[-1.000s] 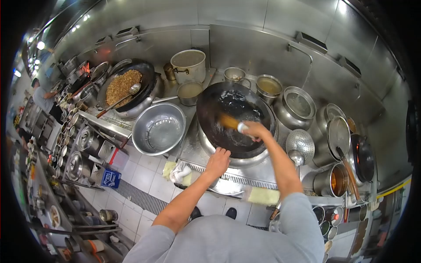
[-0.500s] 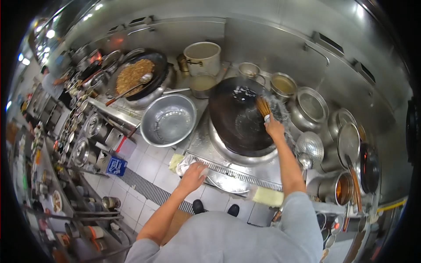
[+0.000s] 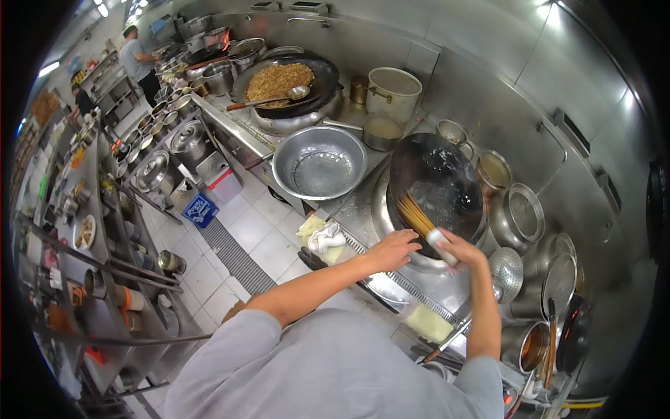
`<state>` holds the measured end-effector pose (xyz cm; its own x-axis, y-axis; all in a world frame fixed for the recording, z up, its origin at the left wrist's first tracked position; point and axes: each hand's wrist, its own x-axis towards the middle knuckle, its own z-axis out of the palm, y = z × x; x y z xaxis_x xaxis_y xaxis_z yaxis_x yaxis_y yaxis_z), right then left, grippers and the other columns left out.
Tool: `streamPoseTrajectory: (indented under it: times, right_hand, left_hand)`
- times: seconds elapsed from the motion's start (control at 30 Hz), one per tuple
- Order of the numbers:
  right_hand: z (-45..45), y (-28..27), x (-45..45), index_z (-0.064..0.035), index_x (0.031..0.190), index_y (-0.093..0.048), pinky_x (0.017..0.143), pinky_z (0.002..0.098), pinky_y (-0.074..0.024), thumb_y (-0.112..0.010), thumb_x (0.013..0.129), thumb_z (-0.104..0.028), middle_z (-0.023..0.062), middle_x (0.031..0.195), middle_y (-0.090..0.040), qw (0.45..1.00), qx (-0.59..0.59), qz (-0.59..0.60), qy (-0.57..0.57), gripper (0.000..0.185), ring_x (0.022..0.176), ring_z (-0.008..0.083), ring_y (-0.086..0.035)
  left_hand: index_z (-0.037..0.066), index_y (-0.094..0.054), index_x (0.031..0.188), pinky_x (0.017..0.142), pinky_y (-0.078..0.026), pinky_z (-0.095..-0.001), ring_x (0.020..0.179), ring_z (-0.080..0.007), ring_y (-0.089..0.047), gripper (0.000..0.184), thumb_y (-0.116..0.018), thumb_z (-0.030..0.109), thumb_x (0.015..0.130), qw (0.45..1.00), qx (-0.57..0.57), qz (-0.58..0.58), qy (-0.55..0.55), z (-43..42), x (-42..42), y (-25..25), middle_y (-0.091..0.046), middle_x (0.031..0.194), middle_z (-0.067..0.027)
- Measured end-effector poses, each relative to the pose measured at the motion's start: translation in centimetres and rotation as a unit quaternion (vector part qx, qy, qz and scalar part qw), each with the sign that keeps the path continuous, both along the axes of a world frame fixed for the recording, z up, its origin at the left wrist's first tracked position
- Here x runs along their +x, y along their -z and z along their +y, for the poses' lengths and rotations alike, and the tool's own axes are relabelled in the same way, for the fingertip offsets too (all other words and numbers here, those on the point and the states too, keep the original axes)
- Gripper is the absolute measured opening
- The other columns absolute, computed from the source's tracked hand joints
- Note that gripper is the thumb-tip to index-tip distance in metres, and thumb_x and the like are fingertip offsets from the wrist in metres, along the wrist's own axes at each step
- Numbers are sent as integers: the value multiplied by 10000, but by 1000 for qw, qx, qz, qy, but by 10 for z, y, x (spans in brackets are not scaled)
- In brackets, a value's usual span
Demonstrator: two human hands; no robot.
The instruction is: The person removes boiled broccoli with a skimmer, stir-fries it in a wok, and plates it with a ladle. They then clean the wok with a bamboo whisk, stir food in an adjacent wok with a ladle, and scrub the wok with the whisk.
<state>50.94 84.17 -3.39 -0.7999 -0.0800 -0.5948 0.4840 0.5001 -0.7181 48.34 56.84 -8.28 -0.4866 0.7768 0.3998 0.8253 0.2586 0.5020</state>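
A bamboo brush (image 3: 417,216) with a white-wrapped handle is held in my right hand (image 3: 460,250). Its bristles lie against the near left inside of a large black wok (image 3: 447,192), which is wet and sits tilted on its burner. Just left of the brush handle, my left hand (image 3: 394,250) is at the near rim of the wok, fingers apart and holding nothing. Whether it touches the rim cannot be made out. Left of the wok is a wide metal basin (image 3: 319,164). A folded white cloth (image 3: 326,238) rests on the counter edge.
A second wok (image 3: 322,85) holds brown food with a ladle. Behind stands a tall pot (image 3: 392,94). To the right are a perforated skimmer (image 3: 505,275), lidded pots and a pot of red-orange liquid (image 3: 534,349). Two people stand at the far left.
The brush has moved from the wok's right side to its near left. My left hand has gone from beside the cloth to the wok's near rim. The view has turned left.
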Motion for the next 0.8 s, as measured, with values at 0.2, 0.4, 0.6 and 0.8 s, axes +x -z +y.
streamPoseTrajectory:
  times: [0.2,0.4,0.6,0.8]
  right_hand:
    - [130,7,73,-227,1493,-380,436,346,-531,-682,859,-368,91,1063,-669,898,428,88,-56,716,673,236,-662]
    - [86,-11,138,-205,1454,-446,854,435,-517,-668,826,-338,196,1215,-643,910,349,153,163,678,1066,370,-640]
    - [36,-19,139,-188,1450,-450,929,471,-465,-619,896,-357,215,1201,-646,834,439,270,198,603,1061,422,-623]
    - [-35,-17,89,-199,1424,-499,706,391,-522,-679,868,-330,185,1040,-695,919,258,251,160,599,794,304,-685]
  left_hand:
    - [72,-676,938,799,-400,-369,940,-247,-562,171,-576,97,801,984,-65,152,-66,41,-8,24,-601,910,-90]
    - [86,-692,922,843,-400,-403,984,-238,-557,148,-603,142,820,977,-111,169,-70,49,-19,18,-620,910,-80]
    - [89,-700,884,875,-411,-393,949,-242,-586,175,-646,252,848,980,-102,153,-69,28,-38,20,-662,893,-70]
    - [86,-663,814,847,-425,-393,902,-247,-596,177,-632,255,858,993,-48,106,-33,-1,-22,22,-665,862,-80]
